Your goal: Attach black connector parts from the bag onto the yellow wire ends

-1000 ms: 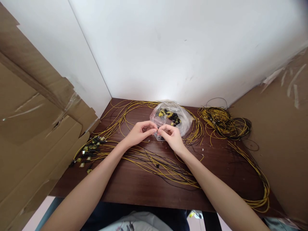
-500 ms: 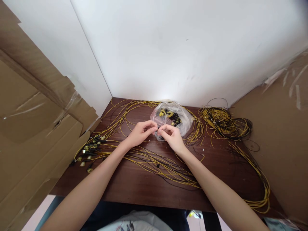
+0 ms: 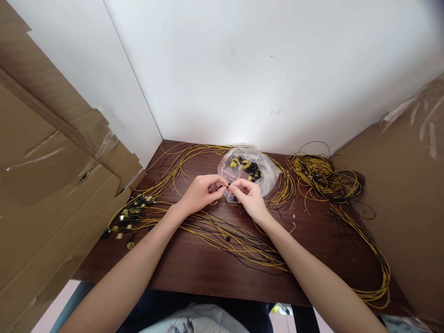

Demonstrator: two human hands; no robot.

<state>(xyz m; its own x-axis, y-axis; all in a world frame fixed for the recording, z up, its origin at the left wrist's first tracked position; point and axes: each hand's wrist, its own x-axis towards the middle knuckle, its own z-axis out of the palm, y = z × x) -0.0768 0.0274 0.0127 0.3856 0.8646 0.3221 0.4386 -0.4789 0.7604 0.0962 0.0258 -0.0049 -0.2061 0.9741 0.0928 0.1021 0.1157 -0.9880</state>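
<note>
Over the front edge of the plastic bag, my left hand (image 3: 199, 192) and my right hand (image 3: 249, 198) meet fingertip to fingertip. A small black part (image 3: 219, 187) shows in the pinch of my left hand; its exact kind is too small to tell. Between the fingertips lies a bit of thin yellow wire (image 3: 228, 186), which my right thumb and forefinger pinch. Most of it is hidden by the fingers. Just behind the hands, the clear plastic bag (image 3: 268, 172) lies open with several black and yellow connectors (image 3: 245, 164) in it.
Yellow and black wires (image 3: 222, 231) stretch across the brown table (image 3: 166, 273) under my forearms. Several yellow-ended black connectors (image 3: 130, 217) lie at left. A tangled wire bundle (image 3: 319, 178) sits at back right, curved wires (image 3: 379, 266) at right. Cardboard (image 3: 52, 185) flanks the table; a white wall stands behind.
My left fingers have shifted slightly, and the small black part now shows more between them. My right hand stays nearly where it was.
</note>
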